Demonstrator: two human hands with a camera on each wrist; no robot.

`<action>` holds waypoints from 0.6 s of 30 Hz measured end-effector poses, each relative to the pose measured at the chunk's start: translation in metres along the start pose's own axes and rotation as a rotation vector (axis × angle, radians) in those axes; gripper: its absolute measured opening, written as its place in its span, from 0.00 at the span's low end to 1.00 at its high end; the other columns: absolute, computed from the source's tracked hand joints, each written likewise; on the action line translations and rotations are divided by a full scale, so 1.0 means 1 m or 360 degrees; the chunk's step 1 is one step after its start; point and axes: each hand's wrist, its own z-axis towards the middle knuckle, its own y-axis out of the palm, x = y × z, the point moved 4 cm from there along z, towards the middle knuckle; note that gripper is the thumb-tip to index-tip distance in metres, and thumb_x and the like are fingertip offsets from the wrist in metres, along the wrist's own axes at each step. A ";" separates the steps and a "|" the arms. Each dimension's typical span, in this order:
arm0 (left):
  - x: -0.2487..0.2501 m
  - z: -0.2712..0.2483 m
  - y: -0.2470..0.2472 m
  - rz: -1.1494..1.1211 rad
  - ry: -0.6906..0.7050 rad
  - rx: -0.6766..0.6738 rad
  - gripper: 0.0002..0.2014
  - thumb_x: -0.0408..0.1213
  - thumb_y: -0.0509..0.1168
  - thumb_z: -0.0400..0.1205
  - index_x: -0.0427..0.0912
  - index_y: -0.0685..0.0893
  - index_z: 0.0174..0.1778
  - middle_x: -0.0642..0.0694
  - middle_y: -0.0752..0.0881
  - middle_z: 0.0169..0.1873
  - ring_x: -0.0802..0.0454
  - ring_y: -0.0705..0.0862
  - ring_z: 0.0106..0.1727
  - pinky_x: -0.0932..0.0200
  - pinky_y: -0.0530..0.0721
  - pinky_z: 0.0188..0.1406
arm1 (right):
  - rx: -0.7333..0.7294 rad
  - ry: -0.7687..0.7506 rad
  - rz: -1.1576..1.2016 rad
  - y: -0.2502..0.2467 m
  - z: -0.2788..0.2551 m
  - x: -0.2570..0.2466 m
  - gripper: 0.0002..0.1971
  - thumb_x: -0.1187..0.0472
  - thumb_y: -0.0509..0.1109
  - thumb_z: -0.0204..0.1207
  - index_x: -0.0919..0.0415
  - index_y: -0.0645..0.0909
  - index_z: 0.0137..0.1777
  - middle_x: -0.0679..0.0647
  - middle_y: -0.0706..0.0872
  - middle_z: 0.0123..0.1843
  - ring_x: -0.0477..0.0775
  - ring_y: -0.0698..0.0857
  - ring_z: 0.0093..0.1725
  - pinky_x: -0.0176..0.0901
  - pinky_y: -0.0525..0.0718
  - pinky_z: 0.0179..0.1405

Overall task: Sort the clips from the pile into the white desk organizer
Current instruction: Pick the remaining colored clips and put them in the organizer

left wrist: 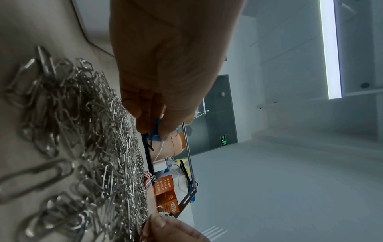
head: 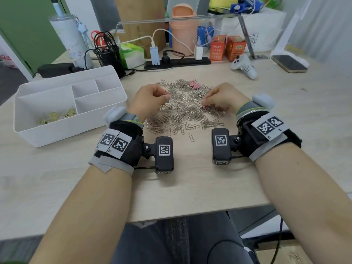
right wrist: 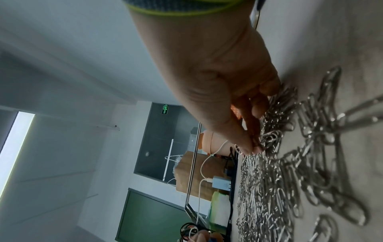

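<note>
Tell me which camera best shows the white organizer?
The head view: the whole organizer sits left of the pile, compartments visible, yellow clips in the nearest one. Neither wrist view shows it.

One white organizer, two orange boxes, one phone, countless paperclips.

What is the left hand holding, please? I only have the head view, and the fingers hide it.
Observer: The left wrist view shows the left hand pinching a small blue clip between thumb and fingers.
Operator: Thank you. Is it free of the pile?
Observer: It appears so; the blue clip sits just above the pile, apart from it.
Operator: And the right hand?
Observer: In the right wrist view the right hand has its fingertips down on the pile, with what looks like a pink clip tucked between its fingers.
</note>
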 end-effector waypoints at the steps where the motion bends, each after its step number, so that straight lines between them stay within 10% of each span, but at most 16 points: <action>1: 0.000 0.000 0.001 -0.0024 -0.0017 -0.0011 0.09 0.40 0.68 0.80 0.50 0.81 0.34 0.49 0.86 0.36 0.49 0.83 0.41 0.52 0.86 0.46 | 0.0009 -0.0025 0.0037 0.000 0.000 -0.001 0.07 0.61 0.80 0.67 0.60 0.87 0.43 0.49 0.80 0.29 0.44 0.72 0.28 0.27 0.68 0.15; 11: 0.028 0.013 0.009 -0.0172 0.0019 -0.0137 0.10 0.42 0.71 0.79 0.45 0.78 0.36 0.45 0.88 0.37 0.59 0.86 0.32 0.73 0.78 0.20 | 0.0006 -0.0289 0.0444 -0.011 -0.002 -0.033 0.10 0.56 0.76 0.72 0.59 0.84 0.32 0.49 0.87 0.31 0.41 0.79 0.23 0.33 0.73 0.22; 18: 0.030 0.010 0.024 0.0001 0.0007 -0.0324 0.09 0.44 0.71 0.78 0.43 0.86 0.50 0.53 0.83 0.30 0.61 0.81 0.31 0.69 0.76 0.27 | -0.0072 -0.0376 0.0621 0.001 -0.002 -0.043 0.15 0.65 0.75 0.73 0.66 0.79 0.58 0.57 0.89 0.39 0.43 0.87 0.26 0.33 0.82 0.22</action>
